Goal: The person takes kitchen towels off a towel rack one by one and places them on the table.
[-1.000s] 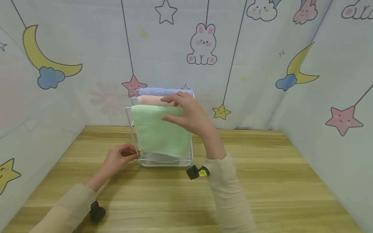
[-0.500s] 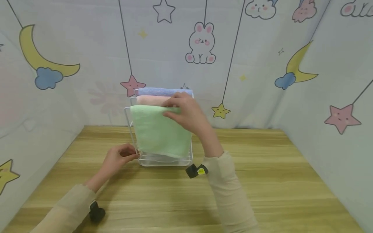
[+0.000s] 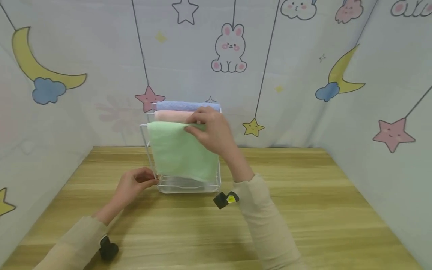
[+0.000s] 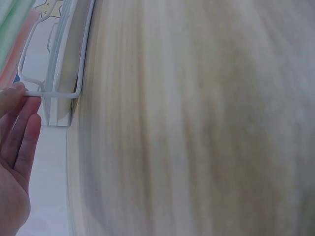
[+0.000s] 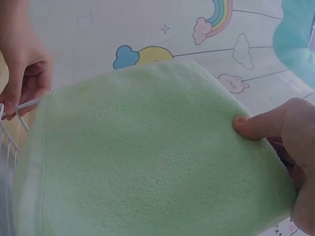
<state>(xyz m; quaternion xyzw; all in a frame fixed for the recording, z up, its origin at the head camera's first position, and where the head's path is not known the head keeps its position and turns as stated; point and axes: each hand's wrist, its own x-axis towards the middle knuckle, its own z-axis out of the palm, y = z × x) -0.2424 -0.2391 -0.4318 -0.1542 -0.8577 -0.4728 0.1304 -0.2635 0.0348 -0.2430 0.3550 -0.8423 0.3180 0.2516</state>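
Observation:
A white wire rack [image 3: 188,192] stands on the table with three towels draped over its bars, one behind another. The green towel [image 3: 180,152] hangs in front, the pink towel [image 3: 168,116] behind it, and the blue towel [image 3: 185,106] at the back. My right hand [image 3: 216,131] pinches the green towel's top edge, thumb in front and fingers behind; the right wrist view shows the thumb [image 5: 253,126] pressed into the cloth. At the rack's lower left corner, my left hand [image 4: 17,147] pinches the wire bar [image 4: 54,94] between thumb and fingertips.
The rack rests on a wood-grain table [image 3: 290,210], toward its back edge. Printed curtains [image 3: 290,56] with moons, stars and a rabbit enclose the back and sides. Black wrist cameras [image 3: 108,249] sit at both beige sleeves.
My right thumb and fingers have closed from a spread pose onto the green towel's top edge. The left hand keeps its hold on the rack. The whole head view has shifted slightly.

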